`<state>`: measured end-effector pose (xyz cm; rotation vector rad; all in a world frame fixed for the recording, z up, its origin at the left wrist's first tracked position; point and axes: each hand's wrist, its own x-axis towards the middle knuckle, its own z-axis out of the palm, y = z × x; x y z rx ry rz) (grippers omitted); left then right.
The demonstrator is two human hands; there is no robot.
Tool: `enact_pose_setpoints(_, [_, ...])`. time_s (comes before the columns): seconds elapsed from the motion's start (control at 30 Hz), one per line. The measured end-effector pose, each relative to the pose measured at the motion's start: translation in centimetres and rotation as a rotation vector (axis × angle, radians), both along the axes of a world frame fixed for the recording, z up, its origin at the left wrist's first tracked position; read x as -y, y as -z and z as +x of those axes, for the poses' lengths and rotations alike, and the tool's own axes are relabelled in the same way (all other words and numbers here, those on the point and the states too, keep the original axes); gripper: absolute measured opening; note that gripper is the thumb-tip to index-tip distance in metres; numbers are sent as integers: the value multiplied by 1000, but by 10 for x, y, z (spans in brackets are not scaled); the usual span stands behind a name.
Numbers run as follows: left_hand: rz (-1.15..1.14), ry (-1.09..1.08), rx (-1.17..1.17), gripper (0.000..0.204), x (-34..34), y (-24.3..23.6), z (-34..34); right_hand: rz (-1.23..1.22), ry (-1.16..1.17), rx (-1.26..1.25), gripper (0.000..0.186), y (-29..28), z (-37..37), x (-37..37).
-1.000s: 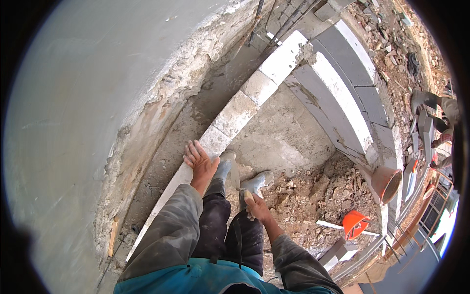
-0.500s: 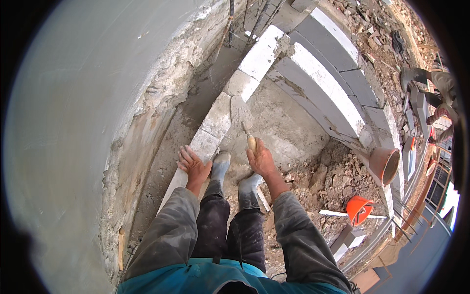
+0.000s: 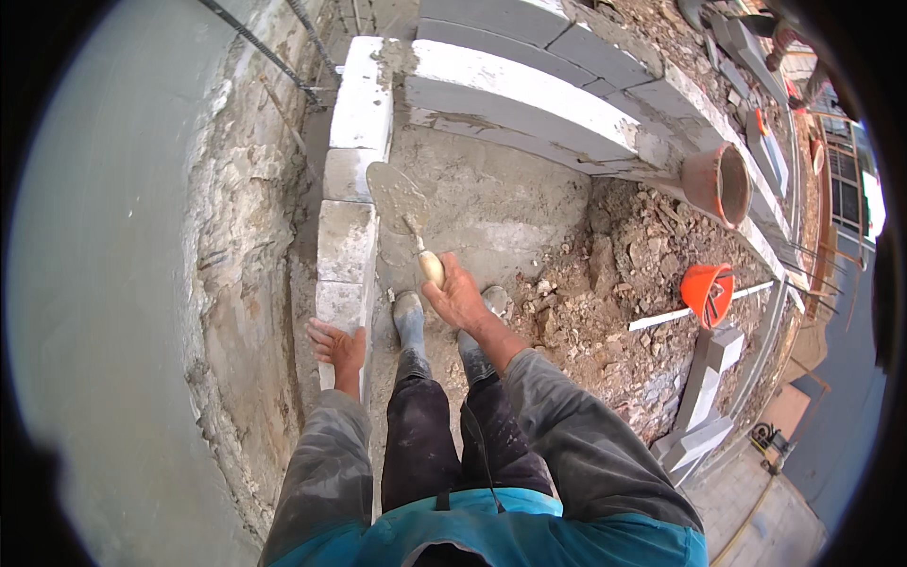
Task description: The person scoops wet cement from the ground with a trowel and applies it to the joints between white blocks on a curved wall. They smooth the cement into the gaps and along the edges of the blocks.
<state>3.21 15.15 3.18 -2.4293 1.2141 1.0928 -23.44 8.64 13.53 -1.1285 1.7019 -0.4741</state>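
My right hand [image 3: 456, 295] is wrapped round the pale wooden handle of a trowel [image 3: 397, 198]. Its broad, mortar-smeared blade points away from me, the tip by the inner edge of a low row of light blocks [image 3: 346, 241]. In the head view I cannot tell whether the blade touches them. Lower down the same row, my left hand [image 3: 340, 348] lies on top of a block, fingers stretched out and holding nothing. Grey mortar marks the tops and joints of the blocks.
Rough concrete [image 3: 241, 283] borders the row on the left, with steel rods [image 3: 260, 52] at its far end. Thicker block walls [image 3: 529, 90] curve across the far side. One bucket [image 3: 715, 184] rests on them; an orange bucket [image 3: 707, 293] stands on rubble. Another person [image 3: 803, 57] is far right.
The view has turned, so the block row now runs nearly straight away from me. The trowel, still in my right hand, has its blade further from my left hand, which stays on the row.
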Motion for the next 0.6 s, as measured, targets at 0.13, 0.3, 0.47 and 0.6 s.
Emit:
enact_pose_setpoints(0.13, [175,42,-3,127,15,-15,4,154,147,13,52,-3,-59,-85])
enact_pose_setpoints(0.3, [66,301,-81,113,12,-19,55,230,495,-63,51,-30,-163,-206])
enact_pose_setpoints(0.47, [68,344,39,95,-32,-36,89,-16,802,-115,42,-124,-308,-187])
enact_pose_setpoints(0.6, [216,387,64,92,-63,-98,50,-244,689,-690,47,-171,-460,-122])
